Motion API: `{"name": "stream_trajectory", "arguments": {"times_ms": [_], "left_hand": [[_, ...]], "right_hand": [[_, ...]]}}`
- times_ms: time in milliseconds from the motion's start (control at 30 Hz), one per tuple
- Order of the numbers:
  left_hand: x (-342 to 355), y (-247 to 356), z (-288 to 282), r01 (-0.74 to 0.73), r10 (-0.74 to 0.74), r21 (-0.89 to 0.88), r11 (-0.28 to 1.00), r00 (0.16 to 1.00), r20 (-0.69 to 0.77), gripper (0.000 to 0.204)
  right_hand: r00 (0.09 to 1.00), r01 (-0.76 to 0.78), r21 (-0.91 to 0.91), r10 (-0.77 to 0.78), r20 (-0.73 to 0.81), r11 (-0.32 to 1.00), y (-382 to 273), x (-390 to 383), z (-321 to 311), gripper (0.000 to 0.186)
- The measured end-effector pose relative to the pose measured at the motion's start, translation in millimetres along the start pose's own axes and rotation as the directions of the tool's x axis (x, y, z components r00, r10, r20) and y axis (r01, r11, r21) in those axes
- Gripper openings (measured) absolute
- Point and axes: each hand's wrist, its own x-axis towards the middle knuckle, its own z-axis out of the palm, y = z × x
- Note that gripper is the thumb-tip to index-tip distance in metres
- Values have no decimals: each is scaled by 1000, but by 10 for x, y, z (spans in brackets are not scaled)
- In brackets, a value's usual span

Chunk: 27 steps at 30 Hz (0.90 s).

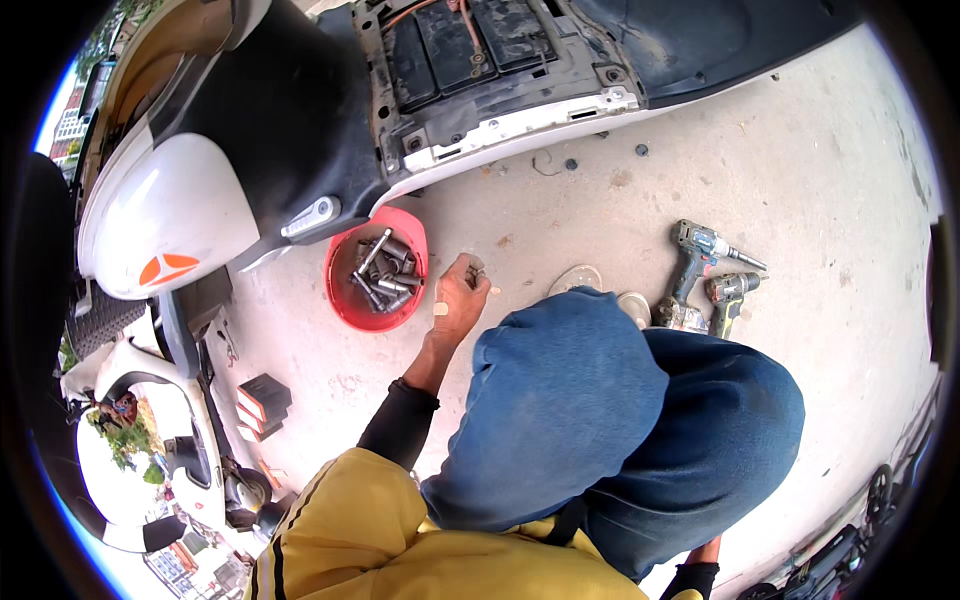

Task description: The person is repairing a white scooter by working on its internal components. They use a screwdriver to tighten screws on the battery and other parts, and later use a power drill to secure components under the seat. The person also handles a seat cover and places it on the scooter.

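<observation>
Left grip [460,300] over concrete floor [540,225], near red container [411,232]

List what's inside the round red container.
A loose pile of silver-grey metal rods and cylindrical pieces. The round red container shows bare at left; anything beneath the pile is covered.

Scooter repair area, shown by an opened-up scooter [290,110], power tools [699,240] and metal sockets [398,252].

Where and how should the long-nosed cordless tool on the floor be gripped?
Probably around its slim handle, coming from the left: that side looks accessible, while the nose points right and a second cordless tool crowds the right.
</observation>
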Motion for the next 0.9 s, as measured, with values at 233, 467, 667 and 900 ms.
{"name": "stream_trajectory", "arguments": {"times_ms": [233,467,667,900], "left_hand": [[-1170,-976,-323,200,-223,-447,872,975,1,11],[-1481,-897,-146,357,-209,-817,453,933,292,13],[-1383,-268,-705,328,-33,-945,11,944,328,18],[-1395,461,-1746,112,167,-985,-134,982,89,16]], "right_hand": [[989,58,459,-114,94,887,631,144,93,39],[963,175,781,-268,-10,599,1003,612,37,39],[994,1,752,82,-73,659,-71,-312,-681,27],[914,402,870,-77,-397,287,-692,-678,-1142,40]]}}
